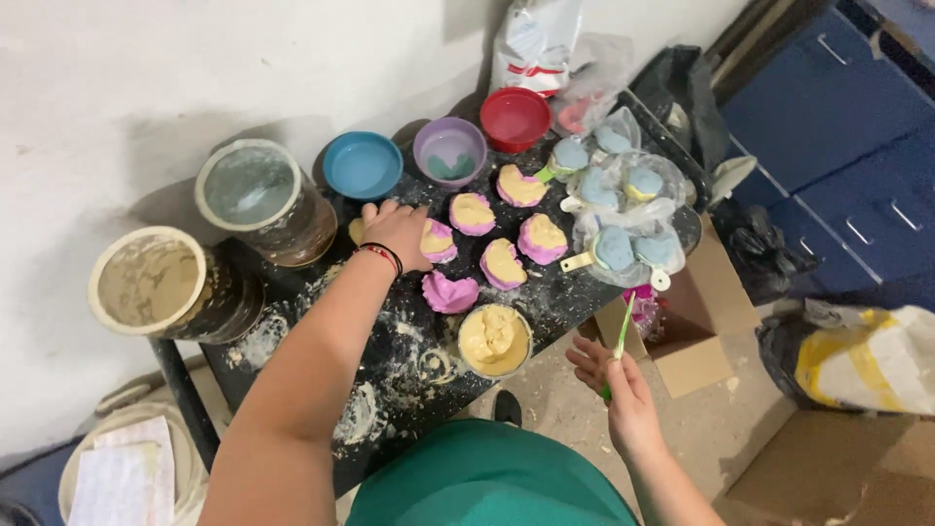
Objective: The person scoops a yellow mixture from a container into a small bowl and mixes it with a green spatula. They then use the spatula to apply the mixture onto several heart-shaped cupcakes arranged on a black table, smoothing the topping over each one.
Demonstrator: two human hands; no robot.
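yellow plaster already fills five pink moulds [502, 263] at twelve o'clock of the mixing bowl [495, 341], one mould [449, 292] still looks unfilled, left hand [397, 234] flat on another, right hand [618, 385] pinching a green spatula [620, 341].

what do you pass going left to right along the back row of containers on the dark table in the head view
Mud-caked round tub of beige mix → glass jar of cloudy water → blue plastic bowl → purple plastic bowl → red plastic bowl.
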